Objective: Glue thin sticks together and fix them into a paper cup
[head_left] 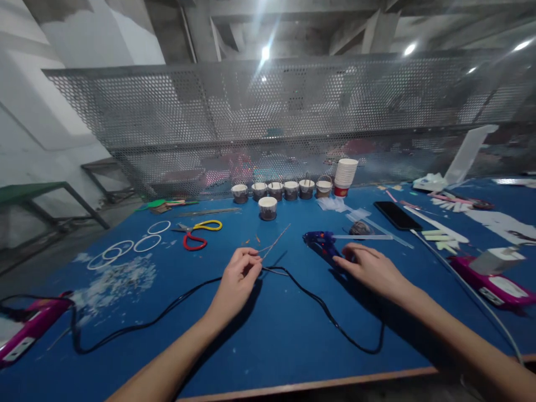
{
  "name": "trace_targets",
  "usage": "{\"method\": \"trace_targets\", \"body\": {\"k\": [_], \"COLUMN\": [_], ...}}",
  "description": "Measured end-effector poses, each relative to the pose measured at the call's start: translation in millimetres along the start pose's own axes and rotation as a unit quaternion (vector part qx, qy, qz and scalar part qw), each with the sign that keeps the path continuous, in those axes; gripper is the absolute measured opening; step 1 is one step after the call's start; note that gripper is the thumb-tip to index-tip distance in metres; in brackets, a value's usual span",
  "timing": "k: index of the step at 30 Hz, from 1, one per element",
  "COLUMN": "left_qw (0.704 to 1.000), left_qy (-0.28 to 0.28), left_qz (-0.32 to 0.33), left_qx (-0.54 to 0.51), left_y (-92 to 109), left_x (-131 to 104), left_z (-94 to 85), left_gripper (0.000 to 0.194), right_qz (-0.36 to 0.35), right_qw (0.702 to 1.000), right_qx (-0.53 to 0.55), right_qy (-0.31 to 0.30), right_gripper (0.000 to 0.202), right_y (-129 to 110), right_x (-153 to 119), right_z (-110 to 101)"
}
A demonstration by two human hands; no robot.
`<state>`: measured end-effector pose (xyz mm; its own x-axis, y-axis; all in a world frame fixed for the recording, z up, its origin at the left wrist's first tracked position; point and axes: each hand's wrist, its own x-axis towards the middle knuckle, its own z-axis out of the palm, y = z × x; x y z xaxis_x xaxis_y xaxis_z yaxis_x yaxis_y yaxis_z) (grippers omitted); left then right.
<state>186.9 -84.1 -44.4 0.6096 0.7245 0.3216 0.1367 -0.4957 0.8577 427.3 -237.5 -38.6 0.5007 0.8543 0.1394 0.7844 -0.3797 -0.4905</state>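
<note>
My left hand (240, 276) is closed in a pinch on a thin, greyish twisted strand (278, 240), whose ends stick out up and to the right; its material is unclear. To the right, my right hand (372, 268) has its thumb and fingers at the handle of a blue glue gun (321, 241). A clear glue stick (362, 237) juts from the back of the gun, and its nozzle points left. Beyond my left hand stands a small white-and-grey paper cup (267, 208). A black cable (314, 298) runs under and between my hands.
Several small cups with handles (291, 191) line the back beside a cup stack (345, 176). Scissors (195, 233) and white rings (147, 243) lie left. A ball of twine (360, 228), a phone (397, 215) and a pink power strip (492, 282) are right. Perforated metal (272, 111) bounds the back.
</note>
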Motion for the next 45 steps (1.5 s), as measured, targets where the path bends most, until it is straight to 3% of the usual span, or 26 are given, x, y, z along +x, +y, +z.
{"method": "trace_targets", "body": {"k": [7, 13, 19, 25, 33, 38, 45], "left_qw": [0.998, 0.995, 0.992, 0.989, 0.987, 0.988, 0.989], "left_qy": [-0.011, 0.004, 0.001, 0.003, -0.002, 0.0, -0.002], "left_qz": [0.021, 0.049, 0.079, 0.098, 0.107, 0.103, 0.106], "left_qx": [0.05, 0.089, 0.1, 0.111, 0.122, 0.113, 0.107], "left_y": [4.0, -1.9, 0.4, 6.5, 4.6, 4.5, 3.9], "left_x": [-5.7, -5.6, -8.4, -11.6, -11.9, -12.9, -12.4], "left_z": [5.5, 4.0, 6.5, 8.6, 8.5, 7.9, 8.5], "left_gripper": [0.018, 0.017, 0.018, 0.018, 0.017, 0.018, 0.018], "right_qz": [-0.019, -0.031, -0.146, -0.155, -0.184, -0.175, -0.226], "right_qw": [0.993, 0.974, 0.954, 0.956, 0.955, 0.958, 0.949], "right_qx": [0.112, 0.226, 0.257, 0.243, 0.233, 0.221, 0.214], "right_qy": [-0.037, -0.005, 0.055, 0.05, 0.027, 0.047, 0.044], "right_gripper": [0.028, 0.03, 0.018, 0.017, 0.021, 0.02, 0.02], "right_y": [-4.9, -25.2, -49.5, -47.3, -52.8, -52.8, -52.7], "right_x": [42.2, 9.4, -23.0, -22.0, -24.3, -22.6, -24.2], "right_z": [28.9, 30.0, 36.2, 45.3, 40.7, 40.7, 42.4]}}
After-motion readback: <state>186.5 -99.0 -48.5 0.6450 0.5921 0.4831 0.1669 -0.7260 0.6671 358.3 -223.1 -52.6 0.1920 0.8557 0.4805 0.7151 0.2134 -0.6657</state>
